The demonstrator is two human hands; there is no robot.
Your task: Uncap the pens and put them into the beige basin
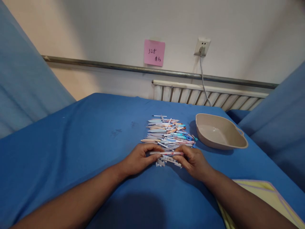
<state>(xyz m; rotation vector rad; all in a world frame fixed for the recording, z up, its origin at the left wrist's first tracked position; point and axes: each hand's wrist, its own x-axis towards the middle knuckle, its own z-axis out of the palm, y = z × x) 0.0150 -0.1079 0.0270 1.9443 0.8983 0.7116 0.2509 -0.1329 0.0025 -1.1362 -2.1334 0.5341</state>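
Between both hands lies a pen (166,153) with a pinkish-red pattern, held level just above the near end of a pile. My left hand (140,157) pinches its left end between thumb and fingers. The right end is gripped by my right hand (194,160) in the same way. Beyond the hands spreads a heap of pens (166,132), mostly side by side, with white, peach, grey and blue barrels and several thin white refills among them. Small white pieces (168,160) lie below the held pen, partly hidden by the fingers.
A beige plastic basin (220,132) stands to the right of the pens on the blue cloth (71,152). A yellow towel (257,190) lies near my right forearm. Behind are a metal rail (119,66), a radiator (186,93), a plugged-in cable (203,76) and blue curtains (21,73).
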